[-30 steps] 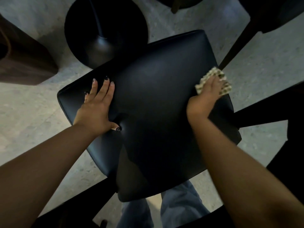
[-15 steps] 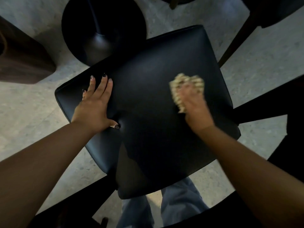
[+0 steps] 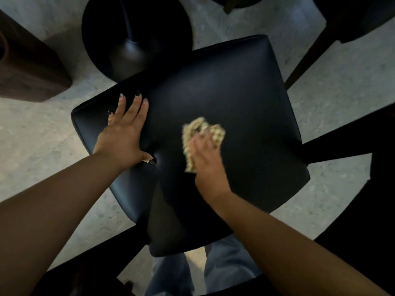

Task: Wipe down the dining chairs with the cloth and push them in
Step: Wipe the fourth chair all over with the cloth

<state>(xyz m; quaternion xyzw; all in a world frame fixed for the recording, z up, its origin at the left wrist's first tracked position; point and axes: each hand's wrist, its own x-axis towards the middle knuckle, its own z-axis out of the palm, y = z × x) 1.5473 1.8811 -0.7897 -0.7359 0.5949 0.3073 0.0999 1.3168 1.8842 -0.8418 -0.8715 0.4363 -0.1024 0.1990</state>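
Nearest the camera, the person's legs in blue jeans (image 3: 215,268) stand just behind the rear edge of the chair seat (image 3: 235,99), which puts the body over the work and lets both arms reach down onto it. The black padded seat fills the middle of the view, and dark frame bars run off from it toward the lower left and the right.

The right hand (image 3: 206,159) lies on top of the cloth (image 3: 201,133) near the middle of the seat. Its fingers are laid over the bunched, checked fabric and look loosely bent rather than clenched, though motion blur makes the exact curl hard to tell. The palm bears down so that the cloth drags across the upholstery instead of slipping out from under it.

The left hand (image 3: 124,133) is spread flat on the left part of the seat, fingers straight and pointing away, thumb pressing a dimple into the padding. It holds nothing; it seems to be there to brace the chair so that it does not slide or turn under the wiping strokes.

Farther off, the round black table base (image 3: 136,35) stands on the pale floor just past the far left edge of the seat, so the chair is not yet pushed in. Another chair (image 3: 352,16) stands at the upper right, and a dark wooden piece (image 3: 32,67) at the upper left.
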